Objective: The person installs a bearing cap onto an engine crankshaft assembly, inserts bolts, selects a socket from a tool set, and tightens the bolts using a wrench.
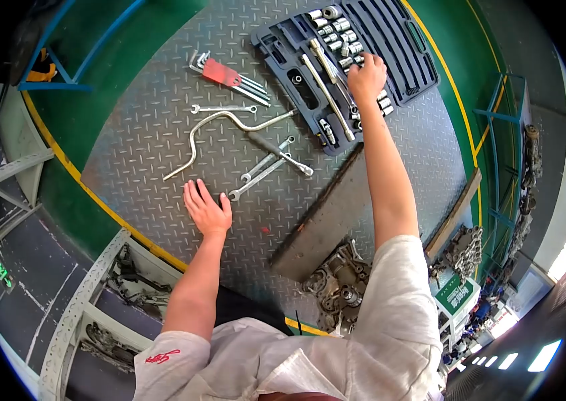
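My left hand [207, 208] lies flat with spread fingers on the diamond-plate surface [143, 127], holding nothing. Close to its thumb is a combination wrench [259, 176]. Over the sockets [349, 37] in the dark tool case [276, 50], my right hand [368, 78] has its fingers bent together; what is between them is hidden. Ratchets and bars, including a long silver bar [326, 93], lie in the case left of that hand. A curved speed-handle brace [193, 144], a second wrench [223, 108] and a red-holder hex key set [221, 72] rest on the plate.
A wooden beam [320, 217] crosses the plate below the case. Greasy metal machine parts [340, 281] sit near my body under the right arm. White metal frames [82, 307] stand at lower left, and a blue frame [500, 134] is at right.
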Available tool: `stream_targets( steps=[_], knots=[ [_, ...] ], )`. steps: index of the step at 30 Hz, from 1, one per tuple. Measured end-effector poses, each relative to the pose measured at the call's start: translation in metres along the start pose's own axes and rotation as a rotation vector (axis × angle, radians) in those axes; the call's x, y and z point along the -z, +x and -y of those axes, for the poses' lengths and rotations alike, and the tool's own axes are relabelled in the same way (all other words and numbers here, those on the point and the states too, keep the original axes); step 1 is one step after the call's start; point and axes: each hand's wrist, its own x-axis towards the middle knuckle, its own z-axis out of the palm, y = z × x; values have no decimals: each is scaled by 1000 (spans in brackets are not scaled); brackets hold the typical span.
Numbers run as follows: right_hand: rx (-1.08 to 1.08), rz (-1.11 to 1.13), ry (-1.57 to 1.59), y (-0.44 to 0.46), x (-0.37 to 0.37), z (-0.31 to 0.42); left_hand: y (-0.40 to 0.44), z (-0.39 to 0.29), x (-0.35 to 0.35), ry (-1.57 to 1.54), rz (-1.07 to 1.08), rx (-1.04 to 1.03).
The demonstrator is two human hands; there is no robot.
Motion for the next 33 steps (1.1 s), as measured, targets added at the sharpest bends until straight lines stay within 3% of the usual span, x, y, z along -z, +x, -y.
stream_targets(
  steps=[2,5,10,12,14,15,19,22,23,24,26,28,33],
  knots=[
    [-19,53,136,20,-12,15,0,0,1,-6,12,-1],
    [-88,362,132,40,-21,25,1,-2,3,1,10,-5],
    [-122,426,-13,43,-11,27,0,-2,3,3,23,4],
    [-17,204,26,41,-15,33,1,-2,3,5,21,8],
    [9,309,133,53,-26,37,0,-1,3,-3,13,-8],
    [-52,475,37,60,-31,40,-2,0,3,5,18,-3],
    [-224,491,35,71,-40,48,-1,2,-1,-2,14,-3],
    [-200,366,110,68,-39,40,-1,2,-3,3,21,7],
    [-417,414,501,69,-36,37,-2,2,-2,5,24,7],
    [-516,295,688,66,-39,31,-2,3,-1,6,25,3],
    [-808,194,1584,58,-3,44,2,3,-1,7,19,12],
    [-881,333,2403,30,58,74,-3,0,1,-7,43,8],
    [-766,376,2774,-23,144,131,-2,-1,2,24,10,-7]
  ],
)
